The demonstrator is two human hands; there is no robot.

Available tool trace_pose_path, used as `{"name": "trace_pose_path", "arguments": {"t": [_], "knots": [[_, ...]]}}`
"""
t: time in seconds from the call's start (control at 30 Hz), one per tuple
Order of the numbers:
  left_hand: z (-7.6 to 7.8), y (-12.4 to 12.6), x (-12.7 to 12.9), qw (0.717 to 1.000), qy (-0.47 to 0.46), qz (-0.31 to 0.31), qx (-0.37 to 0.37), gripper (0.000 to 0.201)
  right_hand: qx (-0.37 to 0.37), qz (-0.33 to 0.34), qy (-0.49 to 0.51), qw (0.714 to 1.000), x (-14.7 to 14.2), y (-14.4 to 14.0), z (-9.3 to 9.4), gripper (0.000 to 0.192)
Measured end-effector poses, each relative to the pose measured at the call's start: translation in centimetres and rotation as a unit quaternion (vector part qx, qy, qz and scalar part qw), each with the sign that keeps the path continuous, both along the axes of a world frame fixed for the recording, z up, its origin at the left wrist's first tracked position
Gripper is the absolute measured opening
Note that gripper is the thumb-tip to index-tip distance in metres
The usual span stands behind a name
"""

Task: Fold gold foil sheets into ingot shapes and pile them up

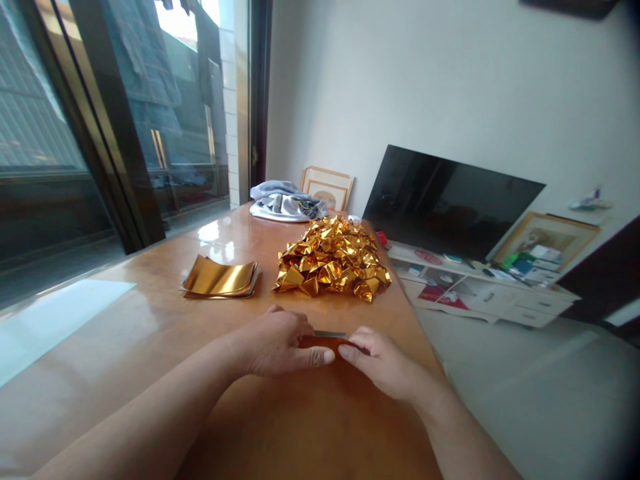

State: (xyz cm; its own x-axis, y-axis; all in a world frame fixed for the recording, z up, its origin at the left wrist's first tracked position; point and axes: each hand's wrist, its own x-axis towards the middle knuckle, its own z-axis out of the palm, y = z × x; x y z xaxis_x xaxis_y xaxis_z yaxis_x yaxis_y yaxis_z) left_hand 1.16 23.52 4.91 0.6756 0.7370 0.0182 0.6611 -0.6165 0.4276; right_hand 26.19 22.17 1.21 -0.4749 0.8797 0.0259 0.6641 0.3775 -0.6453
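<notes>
flat sheets: gold foil stack is sitting on the tabletop, left of the work, apart from the hands
left hand: pressing down, thumb and fingers pinching one foil sheet
right hand: pinching the same sheet's other end
step: looks like they're creasing a fold; next move probably needs a firm, even press
folded pile: heaping up beyond the hands
hard to see: sheet's mostly hiding under the fingers, so can't tell the fold shape
</notes>
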Motion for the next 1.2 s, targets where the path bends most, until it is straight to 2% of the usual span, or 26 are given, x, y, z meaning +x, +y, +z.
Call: {"name": "trace_pose_path", "arguments": {"t": [0.13, 0.23, 0.33, 0.43, 0.47, 0.53, 0.63, 0.73, 0.97, 1.2], "knots": [[-0.7, 0.4, 0.5, 0.999, -0.006, 0.032, 0.020, 0.048, -0.023, -0.067, 0.025, 0.997, -0.3, 0.3, -1.2, 0.034], [-1.3, 0.8, 0.8, 0.998, 0.003, 0.066, 0.019, 0.034, -0.035, -0.114, 0.037, 0.992, -0.5, 0.5, -2.2, 0.030], [-1.9, 1.0, 0.9, 0.995, 0.000, 0.101, 0.020, 0.017, 0.022, -0.170, 0.027, 0.985, -0.7, 0.4, -2.5, 0.029], [-2.2, 1.1, 1.0, 0.993, -0.009, 0.116, 0.034, 0.011, 0.114, -0.216, -0.008, 0.970, -1.2, -0.4, -1.5, 0.032], [-2.3, 1.0, 1.0, 0.992, -0.010, 0.120, 0.039, 0.011, 0.136, -0.210, -0.018, 0.968, -1.4, -0.8, -0.9, 0.026], [-2.4, 1.0, 1.0, 0.991, -0.012, 0.125, 0.045, 0.015, 0.155, -0.159, -0.032, 0.974, -1.9, -1.6, 0.3, 0.014], [-2.4, 1.0, 1.1, 0.992, -0.008, 0.119, 0.044, 0.018, 0.129, -0.093, -0.068, 0.985, -2.5, -2.8, 1.5, 0.016], [-2.2, 1.0, 1.2, 0.994, 0.013, 0.102, 0.045, 0.015, 0.099, -0.060, -0.115, 0.987, -2.9, -3.4, 1.8, 0.021], [-2.5, 0.9, 1.3, 0.995, 0.031, 0.067, 0.073, 0.005, 0.091, -0.064, -0.215, 0.970, -3.0, -4.0, 1.4, 0.030], [-2.6, 1.1, 1.4, 0.992, 0.047, 0.074, 0.087, 0.003, 0.117, -0.083, -0.226, 0.964, -3.4, -4.5, 1.7, 0.039]]}}
